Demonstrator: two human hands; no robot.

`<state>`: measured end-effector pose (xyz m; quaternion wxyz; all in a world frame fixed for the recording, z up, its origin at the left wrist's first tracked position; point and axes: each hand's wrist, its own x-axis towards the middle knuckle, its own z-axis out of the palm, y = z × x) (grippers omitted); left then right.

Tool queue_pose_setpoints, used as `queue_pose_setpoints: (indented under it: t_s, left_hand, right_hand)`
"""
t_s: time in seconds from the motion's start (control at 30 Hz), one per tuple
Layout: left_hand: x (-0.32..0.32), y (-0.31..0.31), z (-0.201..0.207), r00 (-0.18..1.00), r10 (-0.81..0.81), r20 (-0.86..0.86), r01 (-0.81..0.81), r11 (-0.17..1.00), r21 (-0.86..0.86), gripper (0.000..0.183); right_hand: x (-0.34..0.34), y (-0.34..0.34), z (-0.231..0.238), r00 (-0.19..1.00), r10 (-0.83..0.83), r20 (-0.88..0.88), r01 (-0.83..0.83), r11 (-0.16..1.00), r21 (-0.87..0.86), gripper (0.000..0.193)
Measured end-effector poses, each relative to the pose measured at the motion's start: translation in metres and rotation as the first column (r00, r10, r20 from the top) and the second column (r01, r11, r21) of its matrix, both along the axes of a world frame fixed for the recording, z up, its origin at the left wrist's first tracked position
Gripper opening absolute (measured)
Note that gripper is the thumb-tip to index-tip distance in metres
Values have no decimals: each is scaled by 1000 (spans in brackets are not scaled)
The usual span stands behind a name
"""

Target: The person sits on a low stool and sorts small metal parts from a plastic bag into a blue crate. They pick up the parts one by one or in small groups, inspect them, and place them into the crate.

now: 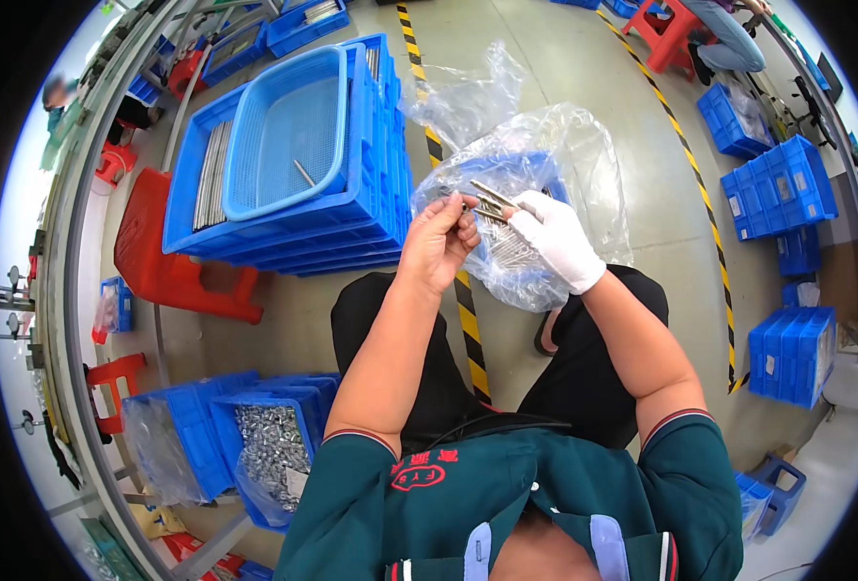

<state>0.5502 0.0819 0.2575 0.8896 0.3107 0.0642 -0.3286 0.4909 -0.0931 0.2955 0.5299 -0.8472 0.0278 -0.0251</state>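
Note:
My bare left hand [440, 237] pinches the end of a thin metal rod, its fingers curled together. Just right of it, my right hand [556, 237], in a white glove, holds several slim metal rods [492, 197] that point up and to the left. Both hands are close together over a blue bin [526, 167] lined with clear plastic, where many shiny metal rods [511, 247] lie. The hands hide part of the bin and of the rods they grip.
To the left, a light-blue mesh basket [288, 121] with one rod in it rests on stacked blue crates [371, 194]. A red stool [172, 257] stands beside them. Small metal parts fill a bin [272, 445] at lower left. More blue crates [782, 189] stand at right.

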Motion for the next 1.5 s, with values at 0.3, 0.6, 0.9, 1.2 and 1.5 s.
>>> queue_pose_setpoints:
  t_s: [0.3, 0.6, 0.9, 1.2, 1.5]
  left_hand:
    - [-6, -6, 2, 965, 3, 264, -70, 967, 244, 16]
    - [-4, -3, 6, 982, -87, 169, 84, 996, 20, 18]
    - [-3, -2, 0, 983, -176, 57, 184, 963, -198, 17]
    - [-9, -6, 0, 978, -38, 205, 14, 993, 120, 17]
    - [-10, -2, 16, 923, -61, 379, -82, 933, 349, 18]
  right_hand:
    - [-2, -1, 5, 1000, -2, 3, 3, 994, -107, 26]
    - [3, -7, 3, 998, 22, -57, -12, 984, 176, 29]
    - [1, -6, 2, 999, -27, -22, 31, 982, 185, 24]
    - [1, -2, 5, 999, -46, 17, 45, 997, 70, 23]
    - [4, -4, 1, 999, -36, 22, 34, 995, 92, 27]
